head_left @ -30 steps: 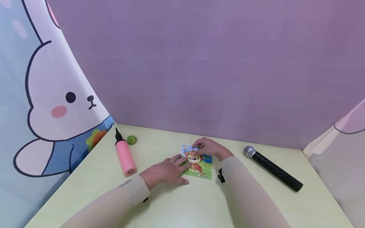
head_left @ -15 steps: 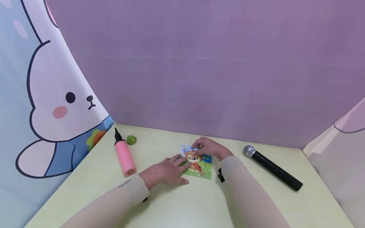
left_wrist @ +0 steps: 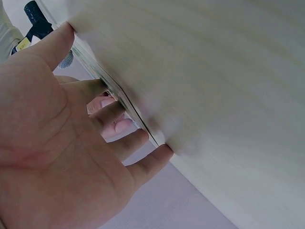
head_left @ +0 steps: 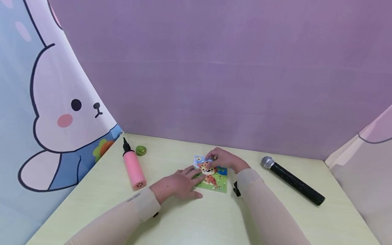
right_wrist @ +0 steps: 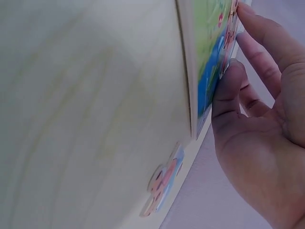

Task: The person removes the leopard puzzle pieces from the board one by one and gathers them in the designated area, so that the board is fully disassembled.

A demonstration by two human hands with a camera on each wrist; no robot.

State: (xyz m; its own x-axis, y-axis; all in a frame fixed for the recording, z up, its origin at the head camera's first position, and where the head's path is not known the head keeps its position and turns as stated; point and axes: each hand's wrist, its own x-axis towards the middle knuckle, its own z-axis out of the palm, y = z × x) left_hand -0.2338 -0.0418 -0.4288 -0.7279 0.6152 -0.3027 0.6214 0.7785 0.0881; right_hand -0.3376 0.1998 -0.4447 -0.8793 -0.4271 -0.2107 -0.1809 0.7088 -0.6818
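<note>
A square picture board [head_left: 220, 183] with a spotted cub on green and blue lies mid-table. My left hand [head_left: 182, 185] is spread flat, its fingers on the board's left side and its thumb on the table. In the left wrist view the fingertips of the left hand [left_wrist: 71, 138] meet the board's edge. My right hand [head_left: 225, 159] is at the top of the board with bent fingers. The right wrist view shows the right hand [right_wrist: 262, 105] pinching a raised puzzle piece [right_wrist: 224, 57] at the cub's head. A loose puzzle piece [right_wrist: 164, 183] lies on the table beside the board.
At the left lie a pink pump [head_left: 134, 170] with a black nozzle and a small green object [head_left: 141, 150]. A black microphone [head_left: 294, 182] with a silver head lies at the right. A purple cloth [head_left: 214, 85] hangs behind the table.
Both hands keep nearly the same places on the board. The right fingers shift very slightly at its top.
</note>
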